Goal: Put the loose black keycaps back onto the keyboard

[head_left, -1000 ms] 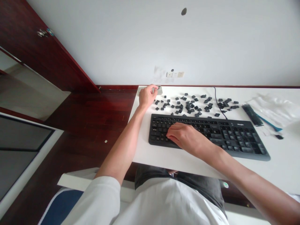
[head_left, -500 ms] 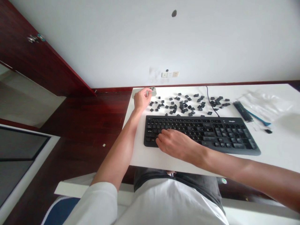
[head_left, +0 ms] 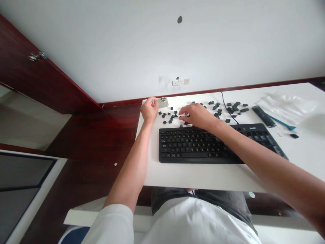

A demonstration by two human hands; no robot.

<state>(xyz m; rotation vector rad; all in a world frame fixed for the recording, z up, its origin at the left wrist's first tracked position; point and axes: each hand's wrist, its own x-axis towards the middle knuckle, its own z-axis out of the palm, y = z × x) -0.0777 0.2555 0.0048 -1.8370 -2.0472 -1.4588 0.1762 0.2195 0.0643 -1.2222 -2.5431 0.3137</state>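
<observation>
Pale grey wall [head_left: 114,51] fills the far side of the room, with a row of socket plates [head_left: 181,82] low down and a dark red wooden door [head_left: 50,74] off to the left. Against it stands a smooth white desk [head_left: 198,178], and from where I'm standing I can see the person's bare forearms stretched over it. Near the front edge lies a long black plastic keyboard [head_left: 188,145], its right part crossed by one forearm. Behind it are small square black keycaps [head_left: 165,122], scattered loosely across the desktop. The right hand [head_left: 196,115] is over them, thumb and forefinger parted at the tips with a gap between. The left hand [head_left: 149,110] is at the desk's far left corner, fingers curled towards the thumb (whether they pinch anything, I can't tell), just beside a light-coloured phone [head_left: 164,102] with a cluster of round lenses. Over to the right are a slim black bundle [head_left: 263,117], a thin blue plastic tool [head_left: 281,122] and a crumpled clear plastic bag [head_left: 289,105].
</observation>
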